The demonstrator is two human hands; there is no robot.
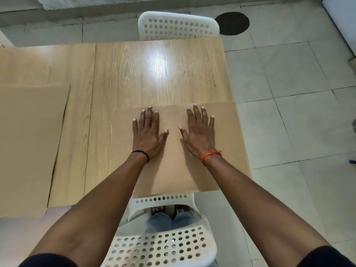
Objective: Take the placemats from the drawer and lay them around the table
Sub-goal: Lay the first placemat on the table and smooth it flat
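Placemats are already out on the long, light wooden table, so part of the job looks done. One flat tan woven placemat lies at the near right end of the table, right in front of a white plastic chair with round holes. Both hands rest on it. The left hand is flat with its fingers spread, palm down. The right hand is flat and spread too, palm down, just beside the left one. I think they are smoothing the mat into its place. A second big tan placemat lies at the left side of the table, and its near edge hangs over the table edge a bit. A second white chair with holes stands at the far side, and the table in front of it has no mat yet. So I think at least that spot is left to do. No drawer shows here, and nothing that could hold things, so I cannot tell if more mats wait inside one.
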